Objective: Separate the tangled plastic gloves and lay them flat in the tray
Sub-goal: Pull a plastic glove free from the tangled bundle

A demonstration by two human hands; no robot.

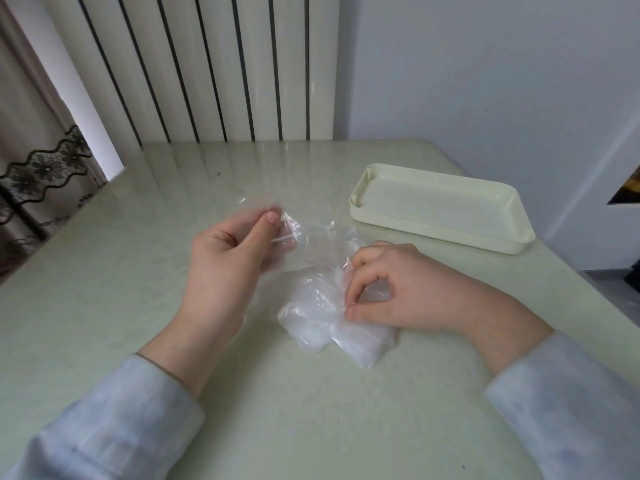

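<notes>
A bunch of clear plastic gloves (pixel 322 306) lies crumpled on the table in front of me. My left hand (pixel 228 254) pinches one thin glove (pixel 311 244) between thumb and fingers and holds it lifted at the bunch's upper left. My right hand (pixel 391 289) rests on the table at the right of the bunch, thumb and forefinger pinched on a fold of the plastic. The cream tray (pixel 440 233) stands at the right, beyond my right hand, with nothing in it.
The pale green table (pixel 138 271) runs to a white ribbed radiator (pixel 207 64) at the back. A lace-trimmed curtain (pixel 41 168) hangs at the left. The table's right edge lies just past the tray.
</notes>
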